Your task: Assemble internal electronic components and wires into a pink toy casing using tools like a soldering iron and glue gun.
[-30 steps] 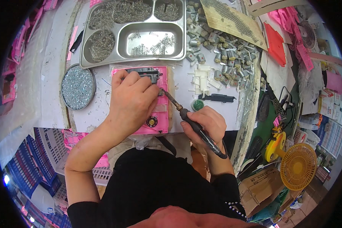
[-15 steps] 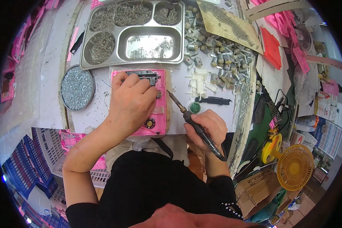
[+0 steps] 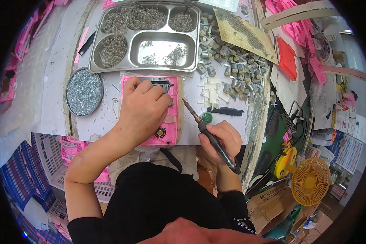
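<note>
A pink plastic casing (image 3: 172,116) lies in front of me, with a black strip-shaped part (image 3: 162,82) set along its far end and a round black piece (image 3: 160,132) near its close end. Over the casing's left side is my left hand (image 3: 144,106), fingers curled down beside the black strip; the fingertips and whatever they pinch are hidden. My right hand (image 3: 227,137) grips a soldering iron (image 3: 203,126) by its dark handle. The iron's tip points up and left, just off the casing's right edge, apart from it.
A steel compartment tray (image 3: 130,68) of small springs stands beyond the casing. Left is a round dish of tiny metal pieces (image 3: 84,92). To the right lie small motors (image 3: 238,71), white plastic parts (image 3: 210,92), a black strip (image 3: 227,111) and a small green pot (image 3: 206,118). A yellow fan (image 3: 311,181) stands farther right.
The iron's tip has drawn slightly to the right, away from the casing's edge. My left hand stays curled over the casing. The whole view has shifted a little.
</note>
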{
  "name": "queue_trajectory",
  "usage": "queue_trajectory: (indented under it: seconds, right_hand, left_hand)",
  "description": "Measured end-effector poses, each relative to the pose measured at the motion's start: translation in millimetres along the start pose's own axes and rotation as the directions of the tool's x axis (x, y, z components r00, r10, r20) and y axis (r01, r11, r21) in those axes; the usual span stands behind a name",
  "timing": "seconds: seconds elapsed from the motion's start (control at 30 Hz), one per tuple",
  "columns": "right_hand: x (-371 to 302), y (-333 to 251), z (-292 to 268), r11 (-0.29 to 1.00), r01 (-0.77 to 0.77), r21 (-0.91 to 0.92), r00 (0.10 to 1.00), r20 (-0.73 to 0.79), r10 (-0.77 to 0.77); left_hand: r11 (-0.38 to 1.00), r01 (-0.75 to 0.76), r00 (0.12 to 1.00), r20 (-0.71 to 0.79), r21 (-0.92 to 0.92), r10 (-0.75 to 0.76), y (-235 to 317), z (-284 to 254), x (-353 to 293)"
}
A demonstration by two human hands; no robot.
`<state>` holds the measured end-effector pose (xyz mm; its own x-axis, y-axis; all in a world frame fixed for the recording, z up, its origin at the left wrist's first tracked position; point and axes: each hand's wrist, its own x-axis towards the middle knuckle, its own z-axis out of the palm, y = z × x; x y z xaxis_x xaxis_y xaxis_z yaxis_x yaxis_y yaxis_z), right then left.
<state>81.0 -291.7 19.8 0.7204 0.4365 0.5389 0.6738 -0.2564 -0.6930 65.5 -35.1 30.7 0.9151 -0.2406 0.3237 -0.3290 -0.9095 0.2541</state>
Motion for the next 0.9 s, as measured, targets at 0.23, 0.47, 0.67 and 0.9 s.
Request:
queue_trajectory:
  seconds: [0.23, 0.47, 0.67, 0.9]
  right_hand:
    - [2, -2, -1, 1.0, -0.008, -0.013, 1.0, 0.006, 0.008]
    - [3, -4, -1, 1.0, -0.022, -0.006, 1.0, 0.006, 0.022]
    - [3, -4, -2, 1.0, -0.03, 0.004, 0.999, 0.017, 0.03]
    - [10, -4, 6, 1.0, -0.001, 0.007, 1.0, -0.01, 0.001]
  left_hand:
    - [1.0, -0.003, 1.0, -0.004, 0.015, 0.003, 1, 0, 0]
    - [1.0, -0.011, 1.0, -0.005, -0.026, 0.011, -1, -2, -4]
    - [0.999, -0.012, 0.986, -0.166, 0.033, 0.018, -26, -25, -24]
    - [0.982, 0.004, 1.0, -0.024, 0.191, 0.0, -62, -37, -53]
